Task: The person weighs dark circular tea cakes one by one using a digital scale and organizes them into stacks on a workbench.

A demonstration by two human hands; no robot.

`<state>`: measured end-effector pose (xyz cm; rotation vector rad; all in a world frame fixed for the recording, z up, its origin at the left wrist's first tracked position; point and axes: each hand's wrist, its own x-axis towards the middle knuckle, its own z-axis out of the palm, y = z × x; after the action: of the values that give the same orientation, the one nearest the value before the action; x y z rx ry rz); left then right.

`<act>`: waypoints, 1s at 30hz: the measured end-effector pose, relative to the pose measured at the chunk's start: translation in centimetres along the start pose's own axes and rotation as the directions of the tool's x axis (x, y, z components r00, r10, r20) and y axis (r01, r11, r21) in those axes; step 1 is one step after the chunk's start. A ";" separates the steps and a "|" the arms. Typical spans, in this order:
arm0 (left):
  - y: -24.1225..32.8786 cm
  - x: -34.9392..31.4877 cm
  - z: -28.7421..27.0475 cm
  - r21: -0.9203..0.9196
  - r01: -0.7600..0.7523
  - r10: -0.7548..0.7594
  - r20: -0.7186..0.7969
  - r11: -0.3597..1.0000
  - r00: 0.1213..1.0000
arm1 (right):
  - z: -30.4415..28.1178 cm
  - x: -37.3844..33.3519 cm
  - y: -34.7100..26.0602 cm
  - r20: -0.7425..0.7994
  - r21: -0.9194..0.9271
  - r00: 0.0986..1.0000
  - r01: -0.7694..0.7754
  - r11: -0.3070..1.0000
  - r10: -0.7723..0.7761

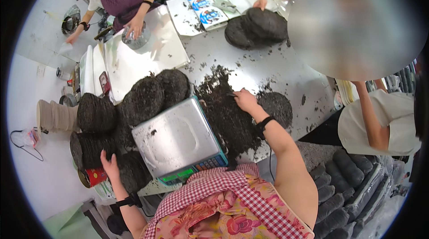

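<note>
The right hand [245,100] is laid, fingers bent, on a heap of loose dark tea [228,114] beside a metal-topped scale [174,138]. The left hand [108,163] is pressed flat against stacked dark round cakes [96,147]. More cakes [152,96] are piled behind the scale, crowding the table [268,69].

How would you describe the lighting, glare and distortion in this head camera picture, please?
Head view: even, bright light; soft glare on the steel scale pan; table edge bends toward the black fisheye rim; a blurred oval masks the upper right; right hand and left hand look sharp.
</note>
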<state>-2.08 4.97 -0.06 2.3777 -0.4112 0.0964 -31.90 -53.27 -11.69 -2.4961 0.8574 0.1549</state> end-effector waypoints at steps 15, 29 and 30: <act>-13.2 -16.5 -5.6 0.100 0.437 -0.397 -0.275 0.894 0.875 | 4.7 -17.5 12.2 -0.339 0.063 0.675 -0.678 0.732 0.655; -4.7 -14.6 -4.5 0.392 0.429 -0.293 -0.360 0.814 0.885 | 0.2 -16.3 -10.3 0.014 0.973 0.988 -0.050 0.227 0.155; -5.5 -14.7 -5.0 0.415 0.442 -0.300 -0.364 0.796 0.882 | -0.8 -16.9 -13.3 0.082 0.950 0.971 -0.145 0.278 0.224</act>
<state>-13.98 16.04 -2.59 2.8379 0.2687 0.3911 -37.40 -35.36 -1.14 -1.2190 0.8814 -0.3150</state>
